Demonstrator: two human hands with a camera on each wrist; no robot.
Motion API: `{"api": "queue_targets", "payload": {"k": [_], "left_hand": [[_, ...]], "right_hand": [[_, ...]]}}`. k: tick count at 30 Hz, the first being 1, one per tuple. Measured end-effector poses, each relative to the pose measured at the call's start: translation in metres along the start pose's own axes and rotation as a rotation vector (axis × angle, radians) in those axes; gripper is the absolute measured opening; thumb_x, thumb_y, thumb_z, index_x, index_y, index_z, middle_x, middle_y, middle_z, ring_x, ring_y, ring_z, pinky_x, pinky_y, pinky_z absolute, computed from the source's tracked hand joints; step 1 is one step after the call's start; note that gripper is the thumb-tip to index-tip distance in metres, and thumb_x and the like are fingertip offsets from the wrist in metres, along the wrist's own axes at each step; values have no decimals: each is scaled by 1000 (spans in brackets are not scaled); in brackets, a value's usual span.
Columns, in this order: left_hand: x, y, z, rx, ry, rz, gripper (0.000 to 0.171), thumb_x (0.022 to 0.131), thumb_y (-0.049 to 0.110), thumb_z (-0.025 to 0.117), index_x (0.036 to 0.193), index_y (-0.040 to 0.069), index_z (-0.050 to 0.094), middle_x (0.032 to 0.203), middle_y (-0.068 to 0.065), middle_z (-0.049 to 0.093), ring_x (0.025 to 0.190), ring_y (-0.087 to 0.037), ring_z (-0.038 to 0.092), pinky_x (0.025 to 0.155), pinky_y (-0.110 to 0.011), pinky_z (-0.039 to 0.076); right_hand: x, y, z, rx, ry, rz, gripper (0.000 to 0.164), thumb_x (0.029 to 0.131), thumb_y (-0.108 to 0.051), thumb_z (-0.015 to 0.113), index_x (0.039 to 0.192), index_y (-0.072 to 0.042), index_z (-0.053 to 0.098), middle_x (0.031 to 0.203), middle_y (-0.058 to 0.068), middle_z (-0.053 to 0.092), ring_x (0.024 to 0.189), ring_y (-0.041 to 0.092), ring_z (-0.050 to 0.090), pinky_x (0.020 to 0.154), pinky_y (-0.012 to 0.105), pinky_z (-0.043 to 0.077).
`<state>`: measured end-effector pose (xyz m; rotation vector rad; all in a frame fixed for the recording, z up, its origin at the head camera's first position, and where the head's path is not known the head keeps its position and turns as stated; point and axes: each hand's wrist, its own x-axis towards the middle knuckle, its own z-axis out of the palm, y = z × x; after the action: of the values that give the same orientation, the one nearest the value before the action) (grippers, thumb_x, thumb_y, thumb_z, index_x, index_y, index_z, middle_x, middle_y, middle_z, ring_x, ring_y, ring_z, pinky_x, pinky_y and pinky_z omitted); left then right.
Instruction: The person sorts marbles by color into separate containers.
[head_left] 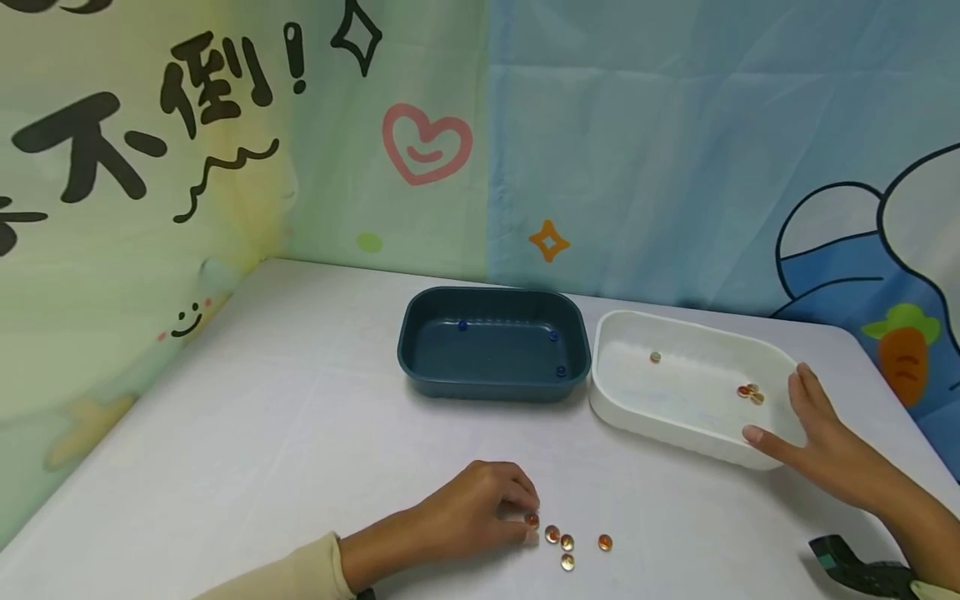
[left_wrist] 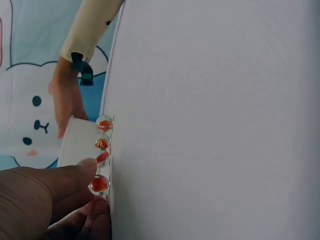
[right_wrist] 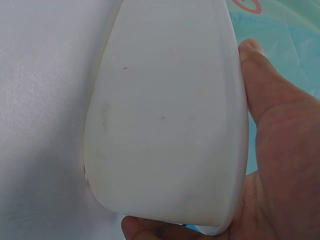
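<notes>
Near the front of the table, my left hand (head_left: 480, 508) pinches a glass marble with an orange swirl (head_left: 532, 521) between thumb and fingertips; in the left wrist view this marble (left_wrist: 99, 185) shows right at the fingertips. Several similar loose marbles (head_left: 567, 542) lie just right of it on the white cloth. My right hand (head_left: 828, 450) holds the right corner of a white tray (head_left: 675, 429), thumb over the near rim and fingers along the right end. The right wrist view shows the tray's outer wall (right_wrist: 165, 125) with thumb and fingers around its corner. Several marbles (head_left: 750, 393) lie inside that tray.
A dark blue tray (head_left: 495, 389) stands left of the white one, their ends close together, with small dark blue pieces (head_left: 553, 336) inside. Printed cloth (head_left: 637, 150) hangs behind the table. A dark strap-like device (head_left: 862, 571) is at the right wrist.
</notes>
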<state>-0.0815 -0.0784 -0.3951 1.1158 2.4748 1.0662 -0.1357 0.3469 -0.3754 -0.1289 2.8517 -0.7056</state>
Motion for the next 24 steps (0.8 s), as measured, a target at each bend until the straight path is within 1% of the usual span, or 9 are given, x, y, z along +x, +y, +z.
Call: {"api": "queue_targets", "payload": {"k": [6,10,15,21,24], "left_hand": [[2,1,4,-13,1,0,12,85,7,76,97,10,76,93,13,61,87,6,54,77,-11,45],[4,3,5,-23,-1,-9,12,85,4,75,96,10,76,90,14,61,84,6,54,75,-10,45],[4,6,2,-26,13,-14,12,86,4,74,95,10,77,89,14,62,84,6,55,75,-10,45],[6,8,-5,-91,32,-43,14,86,1,72,98,7,77,90,12,64,83,4,57,73,-13,47],[8,7,-3,-141,43,-45,14,87,0,71,98,6,77,91,11,65,83,4,57,73,-14,48]], "right_hand": [[-1,-4,-2,-7,0,18,110,93,-55,53,143,2,-26,146,19,-42,131,59,-19,80,80,19],[-4,-5,-3,2,-3,-2,108,94,-53,53,144,2,-26,146,17,-42,131,59,-19,78,80,20],[-5,-4,-3,8,-2,-25,106,94,-51,53,145,1,-25,148,16,-41,131,60,-17,76,80,22],[-5,-3,-3,8,-5,-21,106,95,-51,53,145,1,-25,147,16,-41,130,61,-16,76,80,23],[-5,-3,-3,17,-11,-16,107,94,-51,53,144,1,-26,147,17,-41,130,61,-17,77,80,22]]}}
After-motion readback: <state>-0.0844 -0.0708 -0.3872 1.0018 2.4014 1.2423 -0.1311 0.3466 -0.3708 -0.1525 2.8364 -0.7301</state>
